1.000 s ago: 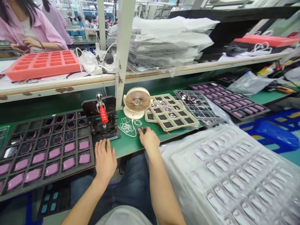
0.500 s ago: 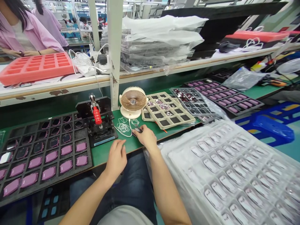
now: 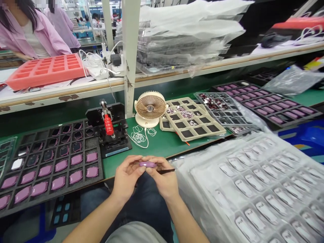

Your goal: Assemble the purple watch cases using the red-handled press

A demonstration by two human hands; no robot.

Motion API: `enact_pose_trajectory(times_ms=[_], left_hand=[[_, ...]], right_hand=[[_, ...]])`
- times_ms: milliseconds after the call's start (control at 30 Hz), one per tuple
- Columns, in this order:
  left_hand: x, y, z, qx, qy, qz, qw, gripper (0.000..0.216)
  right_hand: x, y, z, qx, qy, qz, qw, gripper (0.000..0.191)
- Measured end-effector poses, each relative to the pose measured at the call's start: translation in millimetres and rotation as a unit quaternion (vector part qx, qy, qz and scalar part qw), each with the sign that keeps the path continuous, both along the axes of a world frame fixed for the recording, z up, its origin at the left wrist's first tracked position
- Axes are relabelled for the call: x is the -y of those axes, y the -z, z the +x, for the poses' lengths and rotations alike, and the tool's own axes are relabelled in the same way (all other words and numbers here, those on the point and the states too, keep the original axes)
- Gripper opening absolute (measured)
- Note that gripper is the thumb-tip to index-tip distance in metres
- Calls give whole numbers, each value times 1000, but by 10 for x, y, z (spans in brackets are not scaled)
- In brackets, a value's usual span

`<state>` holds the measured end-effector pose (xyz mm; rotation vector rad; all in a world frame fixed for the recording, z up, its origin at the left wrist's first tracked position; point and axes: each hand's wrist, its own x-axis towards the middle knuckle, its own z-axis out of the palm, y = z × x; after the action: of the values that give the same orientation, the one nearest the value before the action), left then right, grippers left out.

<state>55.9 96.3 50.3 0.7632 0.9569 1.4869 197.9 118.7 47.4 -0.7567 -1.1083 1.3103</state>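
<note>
Left hand (image 3: 126, 179) and right hand (image 3: 162, 179) are closed on a lilac rounded-oblong part (image 3: 147, 164), held above the green surface (image 3: 162, 148); right hand also pinches a slim black tool (image 3: 165, 171). Step in hand: handling this part.

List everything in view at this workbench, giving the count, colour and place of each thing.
purple part: 1, purple, held over the bench edge
tweezers: 1 pair, black, beside the part
bench: 1, green, under the trays
foam tray: 1, black with purple parts, bench left
press: 1, black with red handle, behind the foam tray
fan: 1, cream, bench centre
cable: 1, white, coiled before the fan
wrapped trays: 1 stack, clear, front right
red tray: 1, red, on the shelf
co-workers: 2, pink jackets, far left
left hand: 1, holds the part
right hand: 1, holds the tweezers and part
</note>
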Motion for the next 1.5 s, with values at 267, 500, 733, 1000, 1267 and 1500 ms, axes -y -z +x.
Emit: enact_pose_trajectory(times_ms=[267, 500, 733, 1000, 1267, 1500], left_hand=[[247, -140, -268, 54, 108, -76, 990, 28], [317, -243, -457, 174, 183, -135, 958, 43], [311, -194, -494, 193, 126, -151, 961, 39], [331, -143, -522, 130, 73, -106, 983, 37], [449, -66, -559, -78, -51, 133, 987, 21], [428, -82, -653, -178, -73, 211, 958, 31]], right_hand=[[60, -33, -21, 183, -52, 97, 977, 34], [81, -191, -68, 203, -102, 23, 974, 36], [248, -342, -92, 253, -73, 55, 963, 16], [262, -349, -173, 238, -27, 111, 965, 12], [385, -283, -170, 250, 17, 246, 936, 42], [344, -240, -171, 278, 21, 316, 907, 46]])
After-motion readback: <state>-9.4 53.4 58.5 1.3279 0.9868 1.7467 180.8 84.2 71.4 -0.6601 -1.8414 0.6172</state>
